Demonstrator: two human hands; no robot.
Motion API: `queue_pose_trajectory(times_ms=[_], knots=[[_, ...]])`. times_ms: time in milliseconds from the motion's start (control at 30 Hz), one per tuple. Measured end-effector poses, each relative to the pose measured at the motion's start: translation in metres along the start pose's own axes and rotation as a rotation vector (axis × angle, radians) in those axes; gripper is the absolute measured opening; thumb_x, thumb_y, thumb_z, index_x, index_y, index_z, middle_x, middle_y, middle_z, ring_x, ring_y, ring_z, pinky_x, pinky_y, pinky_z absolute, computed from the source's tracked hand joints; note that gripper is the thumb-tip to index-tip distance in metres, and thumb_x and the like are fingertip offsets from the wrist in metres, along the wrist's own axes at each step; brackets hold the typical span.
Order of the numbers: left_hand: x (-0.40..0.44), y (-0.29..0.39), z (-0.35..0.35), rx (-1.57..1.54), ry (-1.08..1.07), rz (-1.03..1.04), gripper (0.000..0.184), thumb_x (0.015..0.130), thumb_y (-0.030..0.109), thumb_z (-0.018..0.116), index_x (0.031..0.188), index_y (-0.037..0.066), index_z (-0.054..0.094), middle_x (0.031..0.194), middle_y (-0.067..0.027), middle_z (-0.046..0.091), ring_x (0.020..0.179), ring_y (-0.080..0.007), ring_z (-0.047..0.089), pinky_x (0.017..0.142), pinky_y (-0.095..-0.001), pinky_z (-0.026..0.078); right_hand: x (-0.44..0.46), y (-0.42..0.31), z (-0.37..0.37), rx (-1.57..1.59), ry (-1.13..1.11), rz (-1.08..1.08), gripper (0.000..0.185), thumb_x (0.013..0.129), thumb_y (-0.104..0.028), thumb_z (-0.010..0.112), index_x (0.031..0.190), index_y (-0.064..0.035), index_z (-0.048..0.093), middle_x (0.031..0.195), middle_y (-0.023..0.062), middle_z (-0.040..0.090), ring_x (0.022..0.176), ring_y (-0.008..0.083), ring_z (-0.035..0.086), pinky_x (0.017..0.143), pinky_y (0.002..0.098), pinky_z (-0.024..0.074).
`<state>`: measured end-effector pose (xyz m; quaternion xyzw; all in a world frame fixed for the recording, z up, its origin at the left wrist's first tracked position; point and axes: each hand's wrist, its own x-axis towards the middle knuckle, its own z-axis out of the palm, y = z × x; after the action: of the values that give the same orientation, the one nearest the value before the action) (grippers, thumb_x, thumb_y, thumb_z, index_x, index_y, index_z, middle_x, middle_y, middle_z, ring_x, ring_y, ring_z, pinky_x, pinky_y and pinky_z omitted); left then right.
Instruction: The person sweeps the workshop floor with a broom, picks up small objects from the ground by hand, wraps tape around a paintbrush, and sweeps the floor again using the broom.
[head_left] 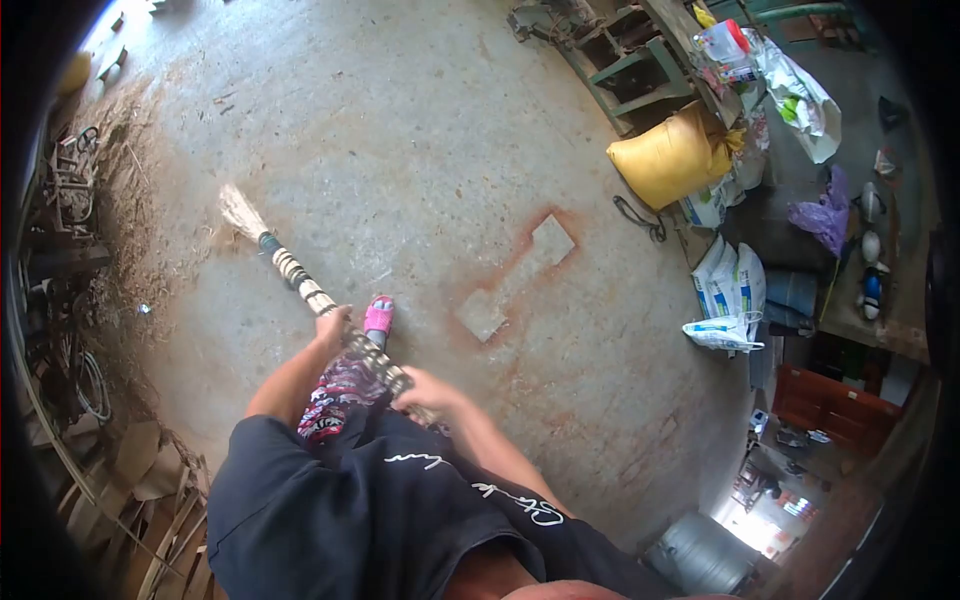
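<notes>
A straw broom (291, 271) with dark bands wound round its handle slants across the floor in front of me. Its pale bristles fan out at the far end, upper left, at or close to the concrete. My left hand (334, 324) is wrapped round the middle of the handle. Nearer my body, my right hand (428, 391) grips the handle's upper end, which it partly hides. One foot in a pink slipper (379, 315) shows just beyond the broom.
Wood shavings (130, 230) litter the floor along the left, beside metal machinery (75, 180) and scrap wood (150, 480). At right stand a yellow sack (665, 160), white bags (728, 285) and a cluttered bench. A metal drum (700, 552) sits lower right.
</notes>
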<state>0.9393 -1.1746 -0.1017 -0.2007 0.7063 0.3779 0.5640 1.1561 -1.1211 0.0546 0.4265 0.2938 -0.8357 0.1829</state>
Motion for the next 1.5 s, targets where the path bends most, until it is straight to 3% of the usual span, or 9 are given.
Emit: queue_pose_trajectory(times_ms=[167,367,533,700,833,1067,1100,1367,1500], knots=[[-0.045,-0.010,0.122,0.033,-0.331,0.245,0.039,0.066,0.020,0.078,0.092,0.002,0.053,0.079,-0.0082,0.058,0.067,-0.0160,0.059,0.056,-0.0329,0.050,-0.084,0.023,-0.039,-0.138,0.314,-0.169,0.057,0.069,-0.006,0.071,0.119,-0.0011,0.044,0.098,0.0070,0.056,0.090,0.0126,0.051,0.079,0.0273,0.0442],[-0.076,-0.008,0.309,0.638,-0.491,0.282,0.072,0.059,0.037,0.079,0.108,-0.007,0.051,0.102,-0.0191,0.061,0.090,-0.0283,0.063,0.079,-0.0363,0.051,-0.135,0.019,-0.084,0.086,0.627,-0.308,0.050,0.071,-0.006,0.070,0.109,-0.0042,0.038,0.084,0.0054,0.053,0.074,0.0140,0.056,0.062,0.0286,0.0475],[-0.072,0.027,0.368,0.639,-0.430,0.220,0.060,0.062,0.038,0.074,0.100,-0.006,0.060,0.100,-0.0194,0.063,0.093,-0.0285,0.063,0.079,-0.0356,0.050,-0.142,-0.068,-0.127,0.257,0.489,-0.141,0.052,0.069,-0.005,0.069,0.107,-0.0050,0.034,0.077,0.0066,0.052,0.057,0.0162,0.055,0.050,0.0307,0.0473],[0.007,0.017,0.274,0.170,-0.344,0.241,0.048,0.065,0.032,0.076,0.099,0.002,0.058,0.088,-0.0068,0.061,0.076,-0.0188,0.059,0.069,-0.0354,0.049,-0.070,-0.028,-0.197,-0.358,0.299,-0.399,0.065,0.067,-0.004,0.069,0.120,-0.0025,0.030,0.079,0.0070,0.055,0.055,0.0150,0.055,0.045,0.0298,0.0470],[0.050,0.084,0.214,-0.073,0.107,0.062,0.043,0.068,0.017,0.069,0.098,-0.007,0.051,0.078,-0.0136,0.059,0.064,-0.0210,0.060,0.057,-0.0343,0.051,-0.028,-0.155,-0.184,-0.081,-0.038,0.044,0.050,0.072,-0.005,0.067,0.114,-0.0029,0.039,0.072,0.0066,0.056,0.048,0.0151,0.056,0.038,0.0300,0.0463],[0.055,0.136,0.280,-0.363,-0.192,0.037,0.054,0.063,0.025,0.078,0.101,-0.001,0.051,0.089,-0.0107,0.058,0.075,-0.0210,0.058,0.063,-0.0349,0.049,-0.071,-0.178,-0.193,-0.109,0.103,-0.210,0.052,0.072,-0.003,0.068,0.118,-0.0037,0.043,0.073,0.0071,0.058,0.049,0.0144,0.056,0.042,0.0287,0.0471],[0.031,0.150,0.307,-0.344,-0.202,0.076,0.037,0.066,0.014,0.075,0.092,0.008,0.049,0.072,-0.0062,0.052,0.058,-0.0196,0.054,0.052,-0.0371,0.047,-0.080,-0.177,-0.199,-0.114,0.180,-0.286,0.052,0.072,-0.003,0.069,0.118,-0.0039,0.043,0.074,0.0069,0.058,0.051,0.0142,0.056,0.044,0.0283,0.0475],[-0.020,0.256,0.429,0.111,-0.307,0.146,0.036,0.066,0.022,0.073,0.087,-0.003,0.059,0.081,-0.0109,0.060,0.073,-0.0207,0.059,0.066,-0.0334,0.050,-0.099,-0.306,-0.172,0.158,0.457,-0.034,0.031,0.076,-0.002,0.063,0.094,-0.0069,0.039,0.070,0.0091,0.057,0.051,0.0181,0.058,0.045,0.0314,0.0504],[0.037,0.260,0.374,-0.201,-0.451,0.030,0.032,0.070,0.021,0.073,0.088,0.000,0.057,0.076,-0.0074,0.057,0.066,-0.0187,0.056,0.059,-0.0345,0.048,-0.046,-0.328,-0.165,-0.065,0.338,0.002,0.049,0.073,-0.001,0.065,0.108,-0.0069,0.032,0.071,0.0089,0.056,0.051,0.0179,0.058,0.045,0.0319,0.0512]])
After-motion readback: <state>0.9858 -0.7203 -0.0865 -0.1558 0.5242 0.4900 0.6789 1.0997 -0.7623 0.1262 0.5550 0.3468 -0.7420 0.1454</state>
